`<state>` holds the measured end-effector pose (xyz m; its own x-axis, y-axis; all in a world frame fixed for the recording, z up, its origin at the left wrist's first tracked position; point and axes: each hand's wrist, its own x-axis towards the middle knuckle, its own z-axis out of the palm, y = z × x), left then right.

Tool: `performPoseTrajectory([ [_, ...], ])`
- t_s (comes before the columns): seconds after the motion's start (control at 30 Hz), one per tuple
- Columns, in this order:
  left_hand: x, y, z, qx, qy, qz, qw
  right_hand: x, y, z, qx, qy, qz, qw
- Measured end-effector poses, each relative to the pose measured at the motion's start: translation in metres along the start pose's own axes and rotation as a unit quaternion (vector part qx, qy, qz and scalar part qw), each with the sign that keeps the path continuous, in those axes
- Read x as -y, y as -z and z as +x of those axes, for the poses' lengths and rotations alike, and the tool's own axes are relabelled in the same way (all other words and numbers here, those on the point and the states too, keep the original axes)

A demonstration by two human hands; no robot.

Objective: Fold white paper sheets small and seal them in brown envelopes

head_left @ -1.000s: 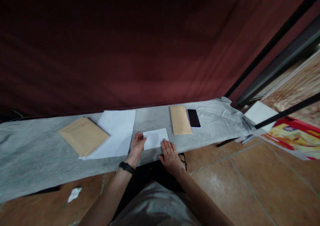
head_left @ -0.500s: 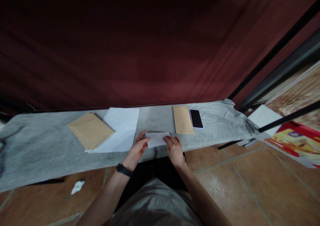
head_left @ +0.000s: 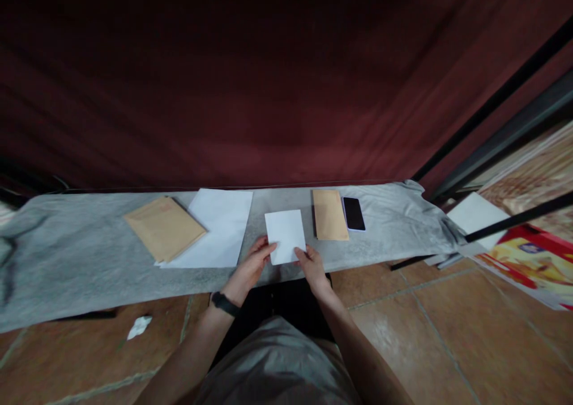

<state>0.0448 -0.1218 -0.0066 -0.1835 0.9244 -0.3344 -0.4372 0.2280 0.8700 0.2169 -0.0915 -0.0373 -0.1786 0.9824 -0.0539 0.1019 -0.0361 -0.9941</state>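
A small white paper, nearly square, is held up between both hands over the front part of the cloth-covered table. My left hand grips its lower left edge, thumb on top. At the lower right edge my right hand pinches the paper in the same way. Larger white sheets lie to the left, partly under a stack of brown envelopes. To the right lies another brown envelope, with a dark-screened phone beside it.
The grey cloth covers a long narrow table against a dark red curtain. Dark bars slant at the right, near a red and yellow box. A crumpled white scrap lies on the tiled floor.
The white paper was a low, narrow strip between my hands and now shows as a taller, nearly square face. Both my thumbs have moved onto its lower part.
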Motion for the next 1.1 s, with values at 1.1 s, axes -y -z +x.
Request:
performPoseTrajectory([
  [1.1, -0.026, -0.004, -0.003, -0.093, 0.007, 0.035, 0.995, 0.043, 0.017, 0.009, -0.097, 0.073, 0.089, 0.989],
])
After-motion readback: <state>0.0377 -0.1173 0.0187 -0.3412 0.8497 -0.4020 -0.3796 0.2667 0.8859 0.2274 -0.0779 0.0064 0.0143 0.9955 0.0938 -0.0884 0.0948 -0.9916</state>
